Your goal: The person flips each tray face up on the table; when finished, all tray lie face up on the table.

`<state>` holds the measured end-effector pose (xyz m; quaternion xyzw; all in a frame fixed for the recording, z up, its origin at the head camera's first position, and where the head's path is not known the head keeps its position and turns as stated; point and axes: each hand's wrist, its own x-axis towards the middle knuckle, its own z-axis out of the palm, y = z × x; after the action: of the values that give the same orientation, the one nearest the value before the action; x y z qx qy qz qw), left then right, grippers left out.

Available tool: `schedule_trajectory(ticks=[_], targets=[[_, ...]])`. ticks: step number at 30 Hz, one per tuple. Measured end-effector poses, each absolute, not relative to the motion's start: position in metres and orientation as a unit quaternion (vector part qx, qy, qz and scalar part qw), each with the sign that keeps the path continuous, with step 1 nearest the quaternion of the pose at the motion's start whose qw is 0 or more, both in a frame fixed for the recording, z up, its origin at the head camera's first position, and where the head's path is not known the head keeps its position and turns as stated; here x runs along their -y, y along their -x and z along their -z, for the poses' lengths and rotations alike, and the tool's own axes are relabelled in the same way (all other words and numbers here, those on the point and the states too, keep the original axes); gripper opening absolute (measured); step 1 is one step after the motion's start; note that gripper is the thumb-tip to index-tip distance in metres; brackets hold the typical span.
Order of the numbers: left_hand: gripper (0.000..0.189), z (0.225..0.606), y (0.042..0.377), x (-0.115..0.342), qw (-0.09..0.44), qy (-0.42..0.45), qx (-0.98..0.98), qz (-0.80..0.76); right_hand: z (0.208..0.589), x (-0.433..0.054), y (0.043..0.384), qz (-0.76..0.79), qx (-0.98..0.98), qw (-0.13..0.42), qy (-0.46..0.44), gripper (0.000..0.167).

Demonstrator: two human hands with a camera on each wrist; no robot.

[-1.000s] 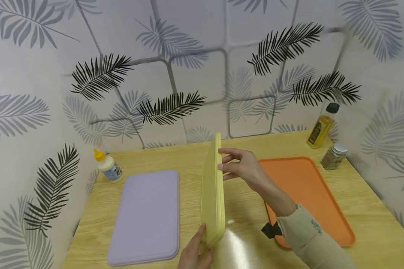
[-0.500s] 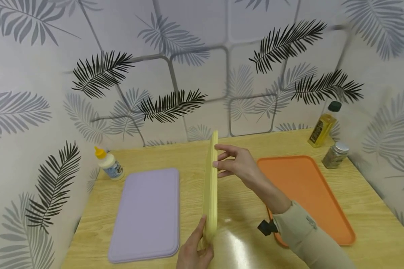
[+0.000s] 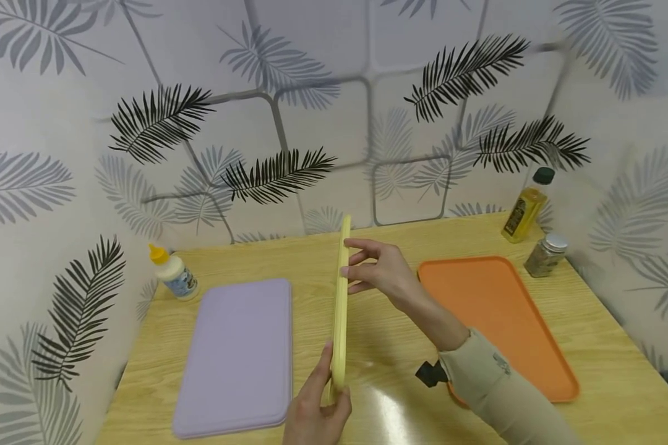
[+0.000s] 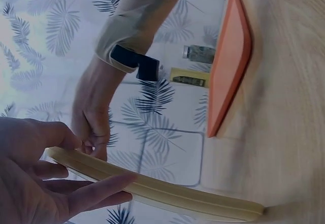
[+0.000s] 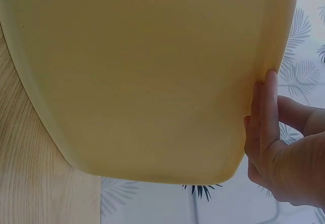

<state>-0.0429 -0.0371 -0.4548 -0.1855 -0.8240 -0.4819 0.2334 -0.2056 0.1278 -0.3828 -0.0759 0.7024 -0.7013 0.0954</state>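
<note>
A yellow tray (image 3: 340,318) stands on edge across the middle of the table, seen nearly edge-on in the head view. My left hand (image 3: 314,408) grips its near end, thumb on one side and fingers on the other. Higher up at the far end, my right hand (image 3: 386,272) pinches the upper edge between thumb and fingers. The tray's broad face (image 5: 137,82) fills most of the right wrist view. In the left wrist view its rim runs down to the tabletop (image 4: 289,148). A lilac tray (image 3: 236,358) lies flat to the left, an orange tray (image 3: 512,327) to the right.
A white squeeze bottle (image 3: 179,278) with a yellow pointed cap stands at the back left. At the back right are a bottle of yellow oil (image 3: 525,215) and a silver-lidded glass jar (image 3: 545,256). Leaf-patterned walls (image 3: 323,49) border the wooden table.
Both hands have shifted slightly left with the yellow tray, which has turned so its broad left face no longer shows in the head view. The other trays and bottles stay in place.
</note>
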Motion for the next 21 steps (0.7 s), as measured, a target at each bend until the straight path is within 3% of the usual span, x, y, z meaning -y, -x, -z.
schedule_trajectory(ticks=[16, 21], targets=[[0.061, 0.434, 0.049, 0.036, 0.339, 0.173, 0.841, 0.384, 0.381, -0.123, 0.206, 0.696, -0.706, 0.097, 0.083, 0.059], [0.055, 0.429, 0.049, 0.036, 0.333, 0.157, 0.85, 0.377, 0.381, -0.121, 0.207, 0.699, -0.704, 0.102, 0.08, 0.058]])
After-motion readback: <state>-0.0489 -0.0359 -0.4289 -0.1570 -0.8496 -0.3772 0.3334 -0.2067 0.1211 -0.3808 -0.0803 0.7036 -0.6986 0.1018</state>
